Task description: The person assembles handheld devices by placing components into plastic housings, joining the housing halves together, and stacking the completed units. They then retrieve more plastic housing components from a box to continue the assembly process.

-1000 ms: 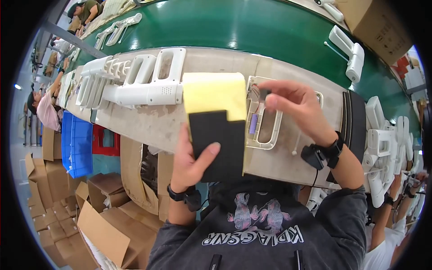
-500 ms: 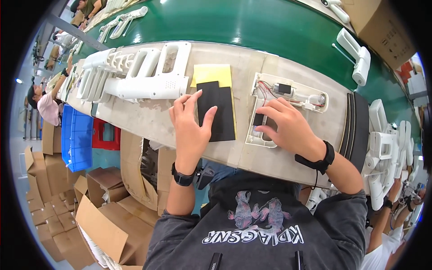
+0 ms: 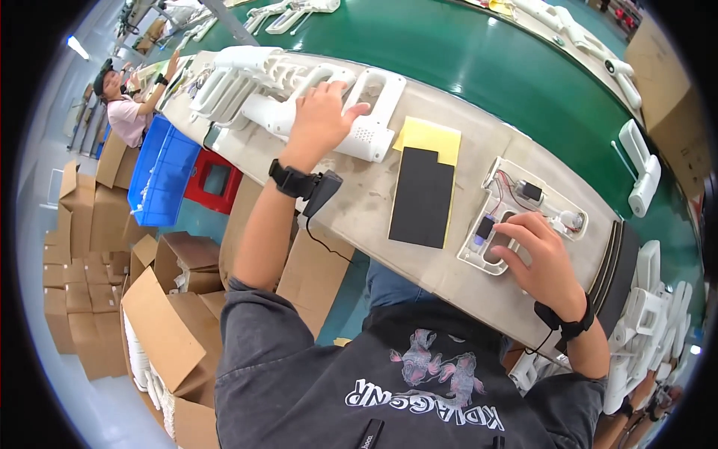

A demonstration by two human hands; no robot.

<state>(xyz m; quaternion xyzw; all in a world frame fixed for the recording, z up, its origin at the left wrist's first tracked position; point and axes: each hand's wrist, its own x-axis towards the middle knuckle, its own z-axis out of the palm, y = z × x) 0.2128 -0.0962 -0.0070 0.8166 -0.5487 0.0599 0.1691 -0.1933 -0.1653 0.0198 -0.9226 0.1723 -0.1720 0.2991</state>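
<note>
My left hand [image 3: 323, 120] rests on a row of white plastic handheld device housings [image 3: 368, 142], its thumb and fingers apart around the loop handle nearest the row's right end. My right hand [image 3: 535, 247] is over an opened white half housing [image 3: 470, 254], fingers bent and thumb apart, with nothing visible between them. Inside that housing are red wires, a dark block [image 3: 529, 191], a round clear part [image 3: 572, 220] and a small black pad [image 3: 485, 227] on a blue-purple cylinder beside my fingertips. Between my hands lies a black foam sheet [image 3: 421, 198] on yellow backing paper [image 3: 431, 138].
A green conveyor belt [image 3: 449, 63] runs along the far side, with another white device [image 3: 643, 168] on it. Dark strips [image 3: 617, 269] and piled white housings [image 3: 647, 314] sit at right. A blue bin [image 3: 161, 172], red stool [image 3: 217, 179] and cartons [image 3: 164, 318] stand left; a co-worker [image 3: 127, 112] is beyond.
My left hand has left the black foam sheet and reached left onto the row of white housings. My right hand stays by the opened housing, now off the black pad. The view has shifted.
</note>
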